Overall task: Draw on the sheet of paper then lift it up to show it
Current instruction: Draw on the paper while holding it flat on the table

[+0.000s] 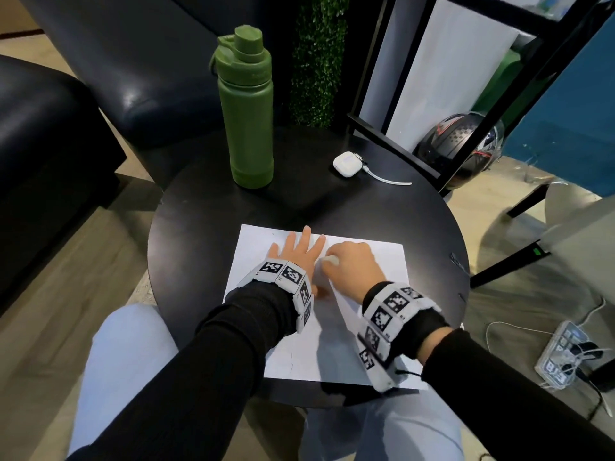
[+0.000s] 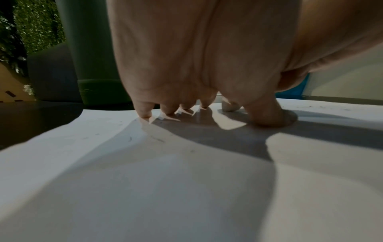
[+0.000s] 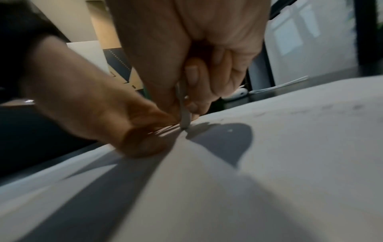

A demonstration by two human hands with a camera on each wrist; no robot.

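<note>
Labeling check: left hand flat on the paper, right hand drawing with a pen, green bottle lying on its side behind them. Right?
Not quite: the green bottle stands upright on the black table, as the head view shows. The rest holds: the left hand lies flat on the paper and the right hand grips a pen with its tip on the sheet.

right hand (image 3: 186, 65) is pinching a thin grey pen (image 3: 184, 113), tip touching the white paper (image 3: 269, 163). left hand's thumb (image 3: 124, 127) presses the sheet just beside it.

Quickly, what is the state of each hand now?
Left hand: open, flat on the sheet of paper.
Right hand: gripping a pen, tip on the paper.
</note>
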